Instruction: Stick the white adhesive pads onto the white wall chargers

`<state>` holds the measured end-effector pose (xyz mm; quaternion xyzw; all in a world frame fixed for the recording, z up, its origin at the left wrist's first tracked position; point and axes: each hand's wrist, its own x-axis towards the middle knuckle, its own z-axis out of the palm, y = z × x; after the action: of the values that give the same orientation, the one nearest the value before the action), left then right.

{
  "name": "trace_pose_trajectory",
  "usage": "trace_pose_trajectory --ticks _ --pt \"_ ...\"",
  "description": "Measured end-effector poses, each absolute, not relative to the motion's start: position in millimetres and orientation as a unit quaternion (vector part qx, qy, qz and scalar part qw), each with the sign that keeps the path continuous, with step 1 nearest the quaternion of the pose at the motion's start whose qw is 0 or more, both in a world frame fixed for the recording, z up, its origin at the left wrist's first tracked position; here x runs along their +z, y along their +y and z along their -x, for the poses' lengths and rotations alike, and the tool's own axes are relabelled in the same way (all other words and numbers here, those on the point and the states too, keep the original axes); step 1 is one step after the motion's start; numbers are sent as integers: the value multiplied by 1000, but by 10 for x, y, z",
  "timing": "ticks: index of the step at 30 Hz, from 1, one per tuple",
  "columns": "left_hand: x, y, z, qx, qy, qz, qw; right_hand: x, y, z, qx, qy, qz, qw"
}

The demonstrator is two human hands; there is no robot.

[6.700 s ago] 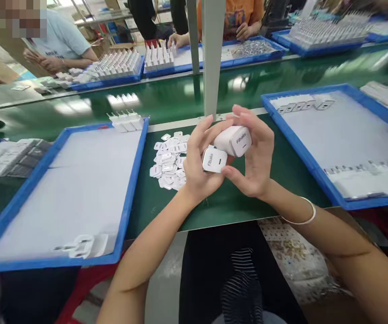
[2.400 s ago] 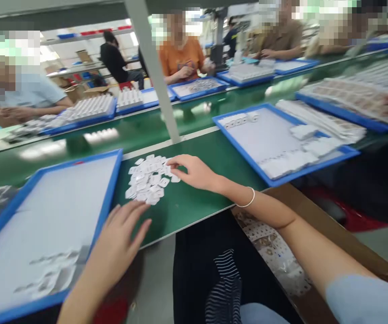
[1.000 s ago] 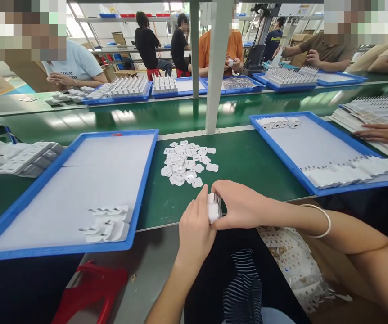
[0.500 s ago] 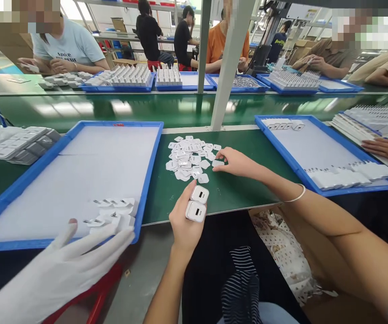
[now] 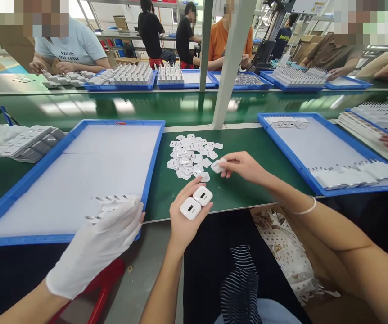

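Observation:
My left hand (image 5: 183,230) is closed around two white USB charger bodies (image 5: 191,209), side by side, their faces with a dark port slot turned up toward me. Between thumb and fingers, my right hand (image 5: 243,165) pinches a small white cover plate (image 5: 217,165) just right of a loose pile. That pile of white cover plates (image 5: 185,155) lies on the green bench (image 5: 234,193), beyond my left hand. One plate (image 5: 205,177) rests close to my left fingertips.
A co-worker's white-gloved hand (image 5: 102,238) reaches over the left blue tray (image 5: 151,162), at chargers with metal pins (image 5: 111,202). The right blue tray (image 5: 295,168) holds chargers along two ends. A metal post (image 5: 226,81) rises behind the pile. Co-workers sit across the bench.
My right hand has picked up a cover plate from the pile's right edge. My left hand has turned the two chargers more toward me. The gloved hand has moved up and right over the pinned chargers.

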<state>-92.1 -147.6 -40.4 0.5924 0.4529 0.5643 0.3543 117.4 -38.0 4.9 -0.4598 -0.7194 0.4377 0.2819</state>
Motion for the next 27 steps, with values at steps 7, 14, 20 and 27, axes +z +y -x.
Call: trace_pose_trajectory --ticks 7,14,20,27 --pt "-318 -1608 781 564 436 -579 395 83 -1098 -962 569 -572 390 443" --pt "-251 -1662 750 571 463 -576 357 103 -1164 -1133 662 -500 380 409" --pt "-203 -1675 715 537 473 -592 370 179 -1201 -1231 527 -618 435 387" --pt "-170 -1718 631 532 480 -610 338 179 -1215 -1391 518 -642 461 327"
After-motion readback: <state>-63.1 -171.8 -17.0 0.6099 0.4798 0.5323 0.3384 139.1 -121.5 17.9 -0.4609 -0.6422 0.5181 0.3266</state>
